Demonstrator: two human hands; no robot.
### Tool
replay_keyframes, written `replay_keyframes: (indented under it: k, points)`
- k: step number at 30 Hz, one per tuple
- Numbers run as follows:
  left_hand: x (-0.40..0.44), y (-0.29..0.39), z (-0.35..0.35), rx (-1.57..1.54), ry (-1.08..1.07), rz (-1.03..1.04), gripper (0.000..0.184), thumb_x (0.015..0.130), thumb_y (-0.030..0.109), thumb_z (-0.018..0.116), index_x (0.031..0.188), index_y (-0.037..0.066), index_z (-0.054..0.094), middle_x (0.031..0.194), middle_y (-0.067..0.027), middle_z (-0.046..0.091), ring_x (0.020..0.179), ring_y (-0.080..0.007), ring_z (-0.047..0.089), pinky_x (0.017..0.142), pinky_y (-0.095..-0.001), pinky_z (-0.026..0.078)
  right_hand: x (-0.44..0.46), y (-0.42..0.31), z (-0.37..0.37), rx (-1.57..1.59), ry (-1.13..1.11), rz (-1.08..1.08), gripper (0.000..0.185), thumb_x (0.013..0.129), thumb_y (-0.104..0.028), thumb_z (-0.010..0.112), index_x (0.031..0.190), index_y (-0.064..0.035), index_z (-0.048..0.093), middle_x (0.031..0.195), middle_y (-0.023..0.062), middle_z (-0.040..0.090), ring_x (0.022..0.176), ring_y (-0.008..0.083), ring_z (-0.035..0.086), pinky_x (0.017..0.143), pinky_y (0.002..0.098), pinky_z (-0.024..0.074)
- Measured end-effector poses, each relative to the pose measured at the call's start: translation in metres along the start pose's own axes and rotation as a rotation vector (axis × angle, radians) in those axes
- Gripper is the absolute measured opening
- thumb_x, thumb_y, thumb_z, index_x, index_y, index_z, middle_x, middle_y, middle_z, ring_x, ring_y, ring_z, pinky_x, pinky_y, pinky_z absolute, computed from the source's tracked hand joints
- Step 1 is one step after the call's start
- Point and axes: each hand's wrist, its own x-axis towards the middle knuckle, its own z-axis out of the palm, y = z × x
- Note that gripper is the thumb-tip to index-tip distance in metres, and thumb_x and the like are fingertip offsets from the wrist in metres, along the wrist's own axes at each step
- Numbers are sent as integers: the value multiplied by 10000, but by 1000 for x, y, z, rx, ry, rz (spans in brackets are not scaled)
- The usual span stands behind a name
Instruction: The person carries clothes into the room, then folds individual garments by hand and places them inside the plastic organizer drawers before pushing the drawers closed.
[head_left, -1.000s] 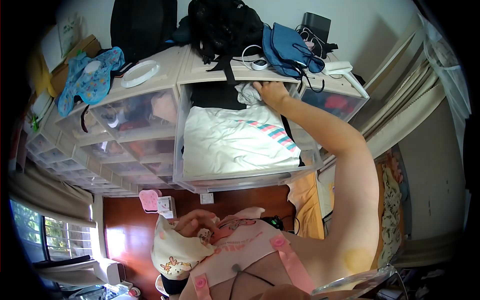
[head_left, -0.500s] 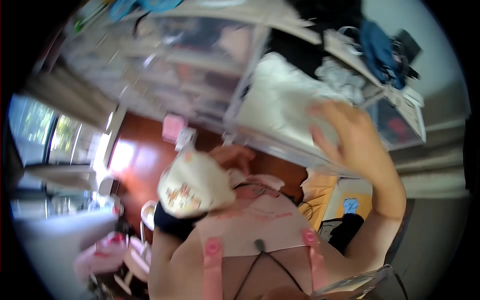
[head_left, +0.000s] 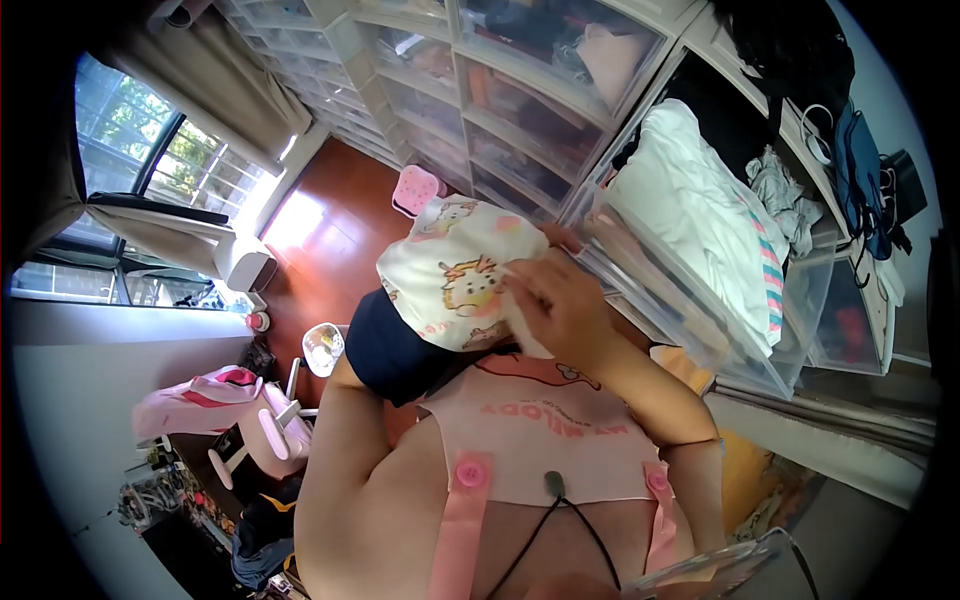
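Through the head camera I count two bare hands and one cream cartoon-print cloth [head_left: 455, 275], which lies over the left forearm, above one dark navy cloth [head_left: 395, 350]. My right hand [head_left: 560, 305] touches the print cloth's edge with its fingers bent and close together; I cannot tell whether they pinch it. The left hand [head_left: 562, 237] shows only a few fingers beyond the cloth, so I cannot tell its state.

To the right stands one open clear drawer [head_left: 690, 305]. In it I count one white garment [head_left: 690, 190] with a pink-and-blue striped band, one crumpled grey garment [head_left: 785, 195] beside it, and black fabric [head_left: 710, 100] along the back. Several closed clear drawers [head_left: 530, 95] hold clothes and other items. One white basket [head_left: 311, 362] holds small, unclear contents; one pink box [head_left: 418, 190] sits on the wooden floor [head_left: 335, 225].
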Motion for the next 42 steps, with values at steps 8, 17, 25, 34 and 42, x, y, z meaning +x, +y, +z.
replay_keyframes:
  k: [8,17,25,34,42]
  points:
    - [-12,25,40,170,-44,-17,474,989,121,632,1435,34,496,1416,-123,585,1264,-189,572,1064,-323,478,-19,-3,-42,453,509,425,125,1012,-71,632,1068,26,688,961,42,723,827,107,625,781,238,486]
    - [-37,-52,-38,-61,19,50,695,898,163,777,1497,28,451,1434,-129,568,1285,-232,562,1077,-390,459,-89,-13,-112,824,209,220,181,807,-168,735,740,-5,691,711,139,703,641,186,674,596,275,474]
    - [-59,-87,-47,299,-449,106,751,874,209,811,1509,39,446,1453,-123,550,1309,-237,542,1105,-392,433,-144,42,-18,1342,441,988,751,1003,-544,551,1465,41,463,1189,208,653,960,229,663,883,333,542]
    - [-80,-66,6,-222,-527,-437,858,902,270,760,1600,68,305,1531,-101,465,1383,-229,476,1156,-391,384,-173,-19,-32,1299,323,715,698,825,13,757,1466,11,480,1332,115,651,1220,201,629,1071,361,487]
    - [-75,-111,94,122,-662,-367,1045,732,245,908,1582,62,328,1462,-34,533,1315,-168,515,1113,-347,405,-260,-55,-96,1354,269,229,503,784,106,607,1282,51,650,1333,155,666,1212,248,644,1057,391,477]
